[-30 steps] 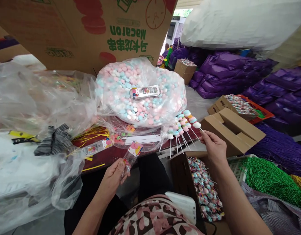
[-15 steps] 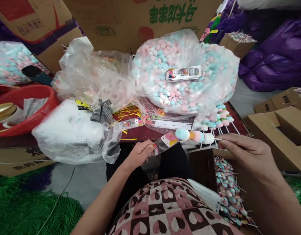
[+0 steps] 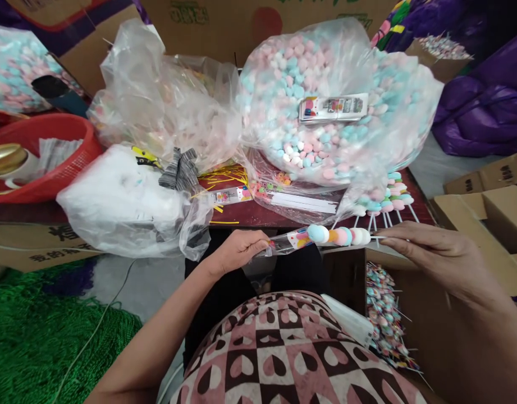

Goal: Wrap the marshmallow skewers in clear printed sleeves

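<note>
My left hand [image 3: 237, 251] pinches a small clear printed wrapper bag [image 3: 289, 242] by its closed end, mouth pointing right. My right hand [image 3: 426, 252] pinches the thin stick of a marshmallow skewer [image 3: 338, 235] with blue, orange, pink and white pieces; the blue tip sits at the bag's mouth. Both are held over my lap, just in front of the dark red table edge [image 3: 250, 216]. Several more finished skewers [image 3: 384, 199] lie on the table behind the held one.
A big clear bag of pink, blue and white marshmallows [image 3: 325, 106] fills the table's back right. Crumpled plastic bags [image 3: 157, 112] and a white bag [image 3: 119, 202] lie left. A red basket [image 3: 43, 163] stands far left. A box of wrapped skewers [image 3: 384, 314] sits under my right hand.
My right hand brought a skewer from the table pile across to the left hand's wrapper; its tip has now reached the bag's mouth. The camera tilted down and left.
</note>
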A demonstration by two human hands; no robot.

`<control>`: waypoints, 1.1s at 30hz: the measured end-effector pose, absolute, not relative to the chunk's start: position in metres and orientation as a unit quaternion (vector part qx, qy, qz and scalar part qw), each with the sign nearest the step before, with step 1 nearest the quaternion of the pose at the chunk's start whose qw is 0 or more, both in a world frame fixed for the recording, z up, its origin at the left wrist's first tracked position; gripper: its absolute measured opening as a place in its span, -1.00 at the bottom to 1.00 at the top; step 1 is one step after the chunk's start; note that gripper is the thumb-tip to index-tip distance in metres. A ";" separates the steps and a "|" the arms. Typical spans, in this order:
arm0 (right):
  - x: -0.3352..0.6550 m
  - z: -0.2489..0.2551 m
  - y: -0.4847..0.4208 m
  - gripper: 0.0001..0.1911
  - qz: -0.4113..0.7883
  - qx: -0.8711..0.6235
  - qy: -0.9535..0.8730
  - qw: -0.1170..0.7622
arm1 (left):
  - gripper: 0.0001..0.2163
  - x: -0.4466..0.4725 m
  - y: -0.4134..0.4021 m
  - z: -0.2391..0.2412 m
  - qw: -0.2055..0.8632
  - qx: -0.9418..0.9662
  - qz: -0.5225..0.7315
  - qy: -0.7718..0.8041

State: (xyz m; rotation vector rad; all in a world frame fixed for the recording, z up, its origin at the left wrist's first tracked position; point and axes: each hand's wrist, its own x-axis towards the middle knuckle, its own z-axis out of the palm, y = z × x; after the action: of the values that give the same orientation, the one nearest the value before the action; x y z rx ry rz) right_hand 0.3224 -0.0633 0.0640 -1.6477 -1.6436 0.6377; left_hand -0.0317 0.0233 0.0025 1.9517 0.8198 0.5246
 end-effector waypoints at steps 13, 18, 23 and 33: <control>0.316 0.064 -0.062 -0.65 0.268 -0.664 -0.594 0.366 | -0.58 -0.038 0.022 -0.003 0.424 0.824 0.192 0.323; 0.312 0.068 -0.059 -0.58 0.285 -0.660 -0.603 0.347 | -0.57 -0.039 0.021 -0.005 0.436 0.811 0.195 0.339; 0.312 0.070 -0.060 -0.50 0.306 -0.677 -0.579 0.336 | -0.55 -0.036 0.022 -0.002 0.431 0.821 0.183 0.328; 0.322 0.058 -0.061 -0.44 0.421 -0.695 -0.530 0.244 | -0.55 -0.040 0.026 -0.007 0.397 0.848 0.164 0.311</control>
State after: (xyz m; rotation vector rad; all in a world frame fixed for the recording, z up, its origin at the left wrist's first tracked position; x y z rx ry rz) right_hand 0.3216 -0.0612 0.0579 -1.8982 -1.4476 1.1495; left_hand -0.0400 0.0258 -0.0068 2.1478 0.7881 0.4151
